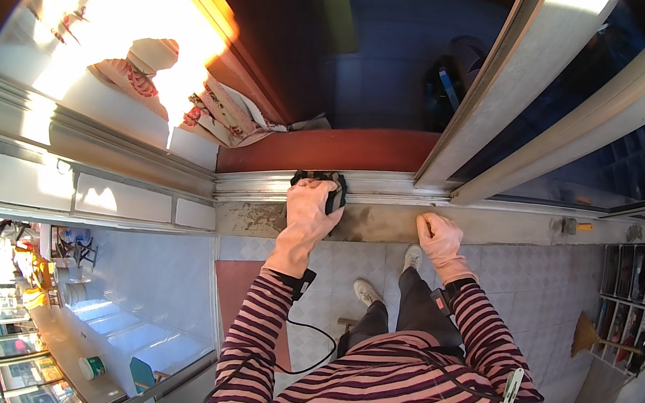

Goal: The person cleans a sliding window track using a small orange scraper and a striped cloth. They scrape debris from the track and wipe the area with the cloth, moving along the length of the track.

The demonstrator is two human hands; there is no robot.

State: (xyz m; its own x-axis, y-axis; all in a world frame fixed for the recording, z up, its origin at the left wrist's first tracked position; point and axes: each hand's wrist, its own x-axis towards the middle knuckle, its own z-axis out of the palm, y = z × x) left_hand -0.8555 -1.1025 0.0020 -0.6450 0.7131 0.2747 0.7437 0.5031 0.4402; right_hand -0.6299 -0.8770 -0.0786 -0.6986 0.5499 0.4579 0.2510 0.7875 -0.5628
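Note:
My left hand (310,215) grips a dark bunched cloth (335,194) and presses it on the metal sliding-window track (258,185). Brown dirt and damp-looking patches mark the concrete ledge (379,223) below the track. To the right, my right hand (439,236) is curled at the ledge, its fingers folded in; I see nothing held in it. Just beyond it stand the sliding window's upright metal frames (486,124). A red sill (353,145) runs along the inner side of the track.
Floral curtain fabric (231,113) hangs at the sill's left end. A small yellow-handled tool (583,226) lies on the ledge to the right. At far right are a wire rack (627,302) and a broom (586,336). A black cable (323,330) loops by my left sleeve.

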